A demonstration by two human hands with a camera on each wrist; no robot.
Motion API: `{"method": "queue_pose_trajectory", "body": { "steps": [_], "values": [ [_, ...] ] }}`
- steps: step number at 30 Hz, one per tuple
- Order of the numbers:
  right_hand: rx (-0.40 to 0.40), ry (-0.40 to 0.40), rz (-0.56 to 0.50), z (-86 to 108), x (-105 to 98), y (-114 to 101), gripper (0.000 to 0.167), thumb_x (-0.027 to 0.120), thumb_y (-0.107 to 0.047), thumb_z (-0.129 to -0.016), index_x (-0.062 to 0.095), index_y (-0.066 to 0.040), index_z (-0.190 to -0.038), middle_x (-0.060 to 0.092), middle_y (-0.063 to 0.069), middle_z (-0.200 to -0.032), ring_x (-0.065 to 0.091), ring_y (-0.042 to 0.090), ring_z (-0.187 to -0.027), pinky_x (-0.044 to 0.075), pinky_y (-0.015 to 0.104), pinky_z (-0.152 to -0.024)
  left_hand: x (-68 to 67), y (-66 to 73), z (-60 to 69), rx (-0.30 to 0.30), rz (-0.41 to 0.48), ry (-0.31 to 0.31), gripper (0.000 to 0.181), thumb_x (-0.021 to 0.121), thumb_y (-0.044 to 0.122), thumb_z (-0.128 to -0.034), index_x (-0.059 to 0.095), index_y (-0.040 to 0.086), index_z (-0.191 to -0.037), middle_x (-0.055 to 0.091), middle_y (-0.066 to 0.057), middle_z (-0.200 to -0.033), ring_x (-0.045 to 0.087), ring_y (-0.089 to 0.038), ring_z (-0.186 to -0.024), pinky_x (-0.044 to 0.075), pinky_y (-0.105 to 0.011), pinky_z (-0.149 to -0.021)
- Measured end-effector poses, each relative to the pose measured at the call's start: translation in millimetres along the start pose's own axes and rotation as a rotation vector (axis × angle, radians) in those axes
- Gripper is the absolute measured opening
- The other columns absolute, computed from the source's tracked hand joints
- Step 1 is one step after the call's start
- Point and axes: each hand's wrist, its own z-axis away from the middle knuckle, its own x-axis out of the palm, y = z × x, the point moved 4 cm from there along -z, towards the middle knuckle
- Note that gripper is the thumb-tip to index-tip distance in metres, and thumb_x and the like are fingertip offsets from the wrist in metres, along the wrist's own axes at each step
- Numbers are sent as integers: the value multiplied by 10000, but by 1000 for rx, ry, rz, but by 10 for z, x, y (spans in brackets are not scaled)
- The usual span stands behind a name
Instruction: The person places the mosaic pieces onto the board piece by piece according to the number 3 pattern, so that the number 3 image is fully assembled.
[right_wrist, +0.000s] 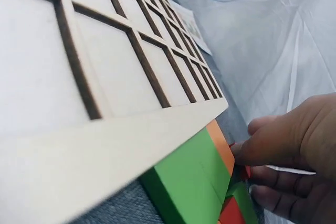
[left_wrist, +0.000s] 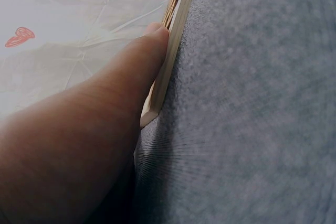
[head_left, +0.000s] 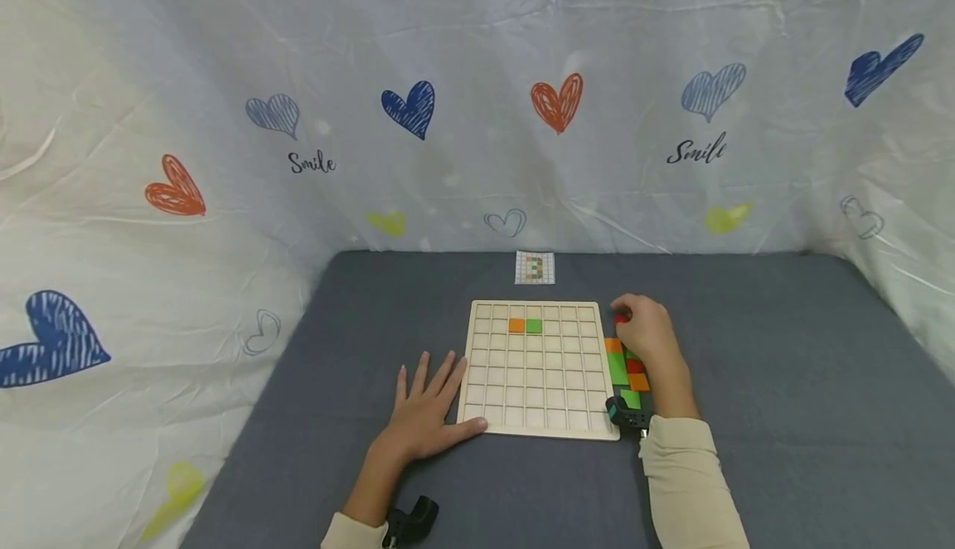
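My left hand [head_left: 424, 418] lies spread against the board [head_left: 535, 376]. My right hand [head_left: 646, 330] (near the green blocks [head_left: 618, 369]) pinches a red block [head_left: 621, 318].

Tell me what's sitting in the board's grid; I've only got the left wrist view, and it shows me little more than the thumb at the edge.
Observer: An orange tile and a green tile sit side by side in the second row from the far edge of the board.
Operator: What's happening along its right edge?
Observer: The right hand pinches a red tile there.
Operator: Anything past the far edge?
Observer: A small printed card lies on the cloth.
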Motion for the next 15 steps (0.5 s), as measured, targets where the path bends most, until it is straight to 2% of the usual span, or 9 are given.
{"method": "queue_pose_trajectory", "body": {
  "steps": [6, 15],
  "values": [
    [29, 1, 6, 4, -13, 6, 247, 637, 4, -896, 700, 32, -1133, 677, 228, -1106, 587, 379, -920, 500, 534, -833, -32, 34, 9, -3, 11, -6, 1005, 520, 782, -865, 227, 191, -1623, 182, -80, -1661, -11, -414, -1510, -86, -668, -1127],
    [29, 9, -8, 15, 8, 28, 261, 628, 8, -912, 694, 23, -1164, 676, 222, -1134, 607, 381, -934, 514, 531, -809, -15, 26, -2, -19, -22, -22, 1000, 511, 790, -862, 215, 217, -1625, 163, -46, -1666, -20, -397, -1514, -71, -663, -1133]
  ]
}}
